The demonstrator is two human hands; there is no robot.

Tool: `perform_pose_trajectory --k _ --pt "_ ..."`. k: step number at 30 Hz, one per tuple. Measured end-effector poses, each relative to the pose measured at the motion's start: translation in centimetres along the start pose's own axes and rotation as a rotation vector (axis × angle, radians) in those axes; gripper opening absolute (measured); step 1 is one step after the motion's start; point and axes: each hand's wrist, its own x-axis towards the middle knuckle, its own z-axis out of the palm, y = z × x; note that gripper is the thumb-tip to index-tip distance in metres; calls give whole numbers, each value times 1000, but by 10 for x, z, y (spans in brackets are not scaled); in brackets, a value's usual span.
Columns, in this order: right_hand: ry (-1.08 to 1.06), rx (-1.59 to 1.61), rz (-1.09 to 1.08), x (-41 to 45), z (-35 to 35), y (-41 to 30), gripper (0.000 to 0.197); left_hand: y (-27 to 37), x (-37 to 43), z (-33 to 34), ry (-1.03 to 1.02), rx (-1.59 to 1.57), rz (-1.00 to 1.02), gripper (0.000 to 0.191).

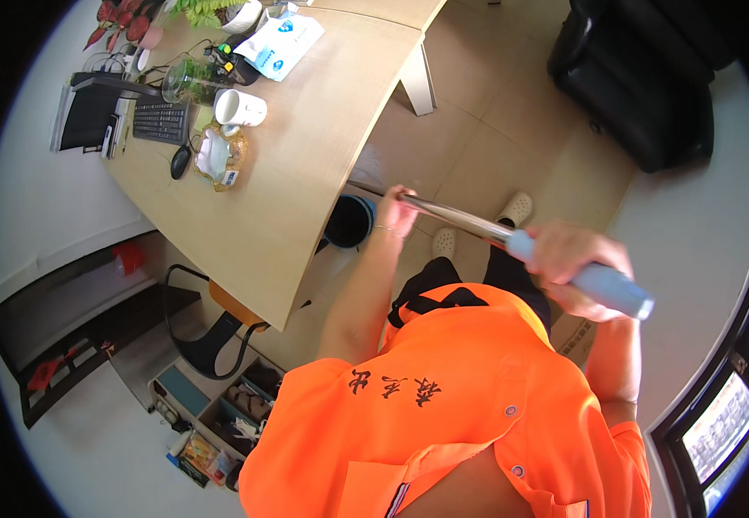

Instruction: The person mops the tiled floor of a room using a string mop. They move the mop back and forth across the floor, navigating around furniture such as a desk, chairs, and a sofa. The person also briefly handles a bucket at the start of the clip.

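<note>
A metal pole [462, 217] with a light blue handle grip [607, 289] slants across in front of me, above the floor. My right hand [575, 269], slightly blurred, is wrapped around the grip. Farther down the shaft, my left hand [397, 210] closes on the bare metal. Past the left hand the pole runs toward the desk edge, and its far end is hidden. A whitish, blurred thing [367, 165] lies low by that edge; I cannot tell whether it joins the pole. Close to my left hand, under the desk edge, stands a blue bin [350, 220] with a dark inside.
A wooden desk [310, 175] at left carries a white mug [240, 108], a tissue pack [284, 42], a keyboard [161, 121] and plants. Behind it are a chair [219, 337] and an open drawer unit [219, 408]. A black leather armchair [633, 84] stands at upper right.
</note>
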Motion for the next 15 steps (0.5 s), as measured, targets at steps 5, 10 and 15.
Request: perform_pose_trajectory --k 5,10,15 --pt "47 -10 280 -25 47 23 21 46 -9 -40 308 241 -24 14" --pt "250 -30 171 -83 67 -6 19 3 -37 -32 268 281 -209 17" --pt "400 -149 61 -145 82 -67 24 -72 -70 0 181 437 -470 25"
